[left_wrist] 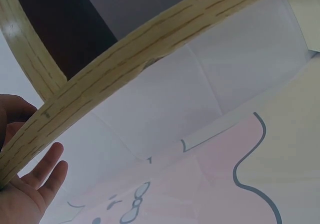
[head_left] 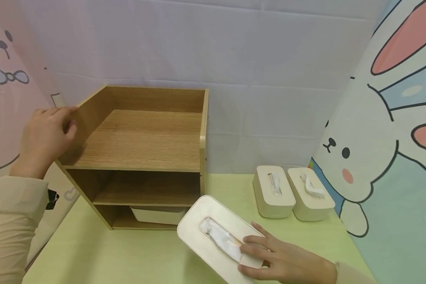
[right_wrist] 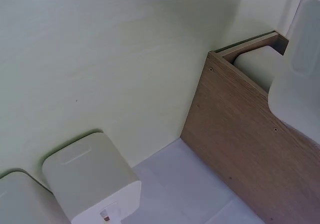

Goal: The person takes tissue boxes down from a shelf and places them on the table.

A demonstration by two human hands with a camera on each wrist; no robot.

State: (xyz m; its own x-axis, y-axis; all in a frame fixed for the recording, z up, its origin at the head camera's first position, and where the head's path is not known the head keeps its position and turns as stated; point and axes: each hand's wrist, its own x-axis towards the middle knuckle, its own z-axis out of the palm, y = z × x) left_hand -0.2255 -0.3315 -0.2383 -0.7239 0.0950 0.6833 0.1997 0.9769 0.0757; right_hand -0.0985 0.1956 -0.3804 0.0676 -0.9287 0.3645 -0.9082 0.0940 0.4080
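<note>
My left hand (head_left: 47,132) grips the left side panel of a wooden desk shelf (head_left: 142,138). In the left wrist view the panel's edge (left_wrist: 145,58) passes between parts of the left hand (left_wrist: 32,191), with two fingertips showing beyond it. My right hand (head_left: 275,254) holds a white tissue box (head_left: 191,221) by its near right end, fingers spread over the lid beside the slot. This box is tilted, in front of the shelf's lower right corner, and a white tissue (head_left: 220,236) shows in its slot. In the right wrist view part of the tissue box (right_wrist: 297,93) appears at the right edge.
Two more tissue boxes (head_left: 275,197) (head_left: 317,203) stand side by side at the back right of the pale green table (head_left: 127,256). A white container (head_left: 157,215) sits in the shelf's bottom compartment. A white curtain (head_left: 269,59) hangs behind, and a rabbit-print wall (head_left: 369,157) borders the right side.
</note>
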